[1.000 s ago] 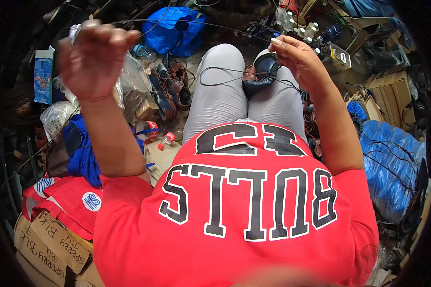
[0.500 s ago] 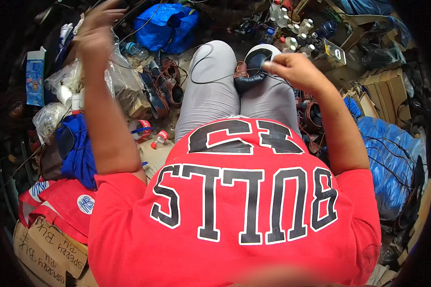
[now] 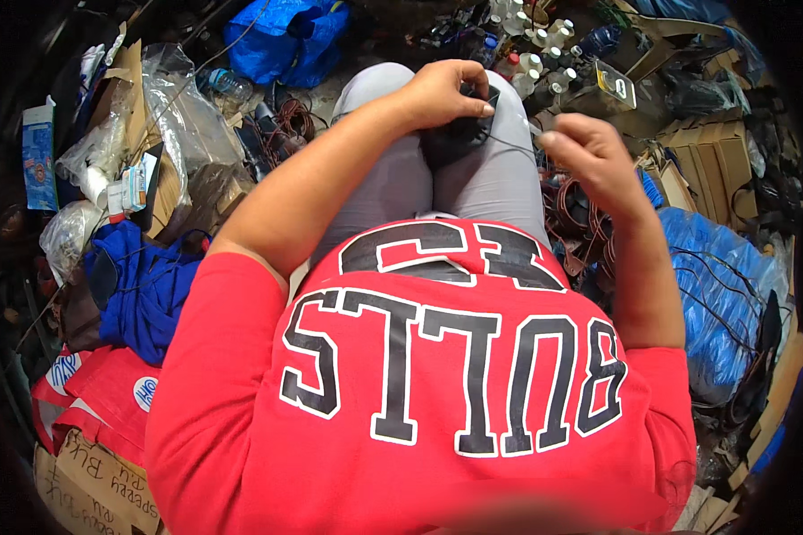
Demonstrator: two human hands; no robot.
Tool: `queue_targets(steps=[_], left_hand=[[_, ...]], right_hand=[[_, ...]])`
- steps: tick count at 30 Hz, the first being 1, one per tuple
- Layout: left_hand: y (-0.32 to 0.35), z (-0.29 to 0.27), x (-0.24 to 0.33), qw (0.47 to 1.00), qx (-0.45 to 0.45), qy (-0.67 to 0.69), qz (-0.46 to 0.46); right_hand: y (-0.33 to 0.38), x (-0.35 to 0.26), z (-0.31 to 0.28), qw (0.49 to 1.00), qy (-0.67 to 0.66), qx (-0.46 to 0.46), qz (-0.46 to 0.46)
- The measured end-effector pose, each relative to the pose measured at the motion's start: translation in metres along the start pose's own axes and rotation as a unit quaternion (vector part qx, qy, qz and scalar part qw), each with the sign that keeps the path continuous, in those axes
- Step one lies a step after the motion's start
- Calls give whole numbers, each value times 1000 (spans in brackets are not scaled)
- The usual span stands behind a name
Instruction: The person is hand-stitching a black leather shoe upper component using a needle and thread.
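Observation:
A dark shoe (image 3: 455, 143) rests between my thighs, partly hidden by my hand. My left hand (image 3: 451, 94) reaches across from the left and is closed over the top of it, thumb pressed on the upper. From the shoe a thin dark thread (image 3: 511, 145) runs right, towards my other hand. My right hand (image 3: 589, 160) is raised beside my right knee, thumb and fingers pinched together at the thread's end. A small pale bit shows at those fingertips, too small to name.
More shoes (image 3: 285, 125) lie left of my legs, and laced brown ones (image 3: 580, 209) to the right. Capped bottles (image 3: 531, 67) stand beyond my knees. A blue bag (image 3: 285, 40), cardboard boxes (image 3: 709, 169), a blue plastic-wrapped bundle (image 3: 723, 294) and blue cloth (image 3: 143, 276) crowd around me.
My left hand has come down from the upper left onto the shoe. My right hand has left the shoe and moved right. The thread's wide loop over my left knee is gone.

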State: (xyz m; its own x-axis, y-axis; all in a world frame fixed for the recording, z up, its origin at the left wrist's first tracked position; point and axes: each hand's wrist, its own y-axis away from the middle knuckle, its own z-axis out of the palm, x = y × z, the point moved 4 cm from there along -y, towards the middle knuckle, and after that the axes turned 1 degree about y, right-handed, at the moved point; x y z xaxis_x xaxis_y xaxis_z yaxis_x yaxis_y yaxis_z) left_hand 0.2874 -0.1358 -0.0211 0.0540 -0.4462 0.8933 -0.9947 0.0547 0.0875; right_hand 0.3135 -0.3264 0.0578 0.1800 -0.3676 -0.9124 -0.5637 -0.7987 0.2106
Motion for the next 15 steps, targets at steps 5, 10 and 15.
queue_targets(steps=[5,10,15], left_hand=[[-6,-9,-12,973,-159,161,-37],[-3,-10,-7,970,-187,157,-15],[-2,-11,-9,966,-198,165,-5]], right_hand=[[-6,1,2,983,163,41,-75],[-18,9,13,963,257,47,-59],[-26,3,15,947,315,40,-48]])
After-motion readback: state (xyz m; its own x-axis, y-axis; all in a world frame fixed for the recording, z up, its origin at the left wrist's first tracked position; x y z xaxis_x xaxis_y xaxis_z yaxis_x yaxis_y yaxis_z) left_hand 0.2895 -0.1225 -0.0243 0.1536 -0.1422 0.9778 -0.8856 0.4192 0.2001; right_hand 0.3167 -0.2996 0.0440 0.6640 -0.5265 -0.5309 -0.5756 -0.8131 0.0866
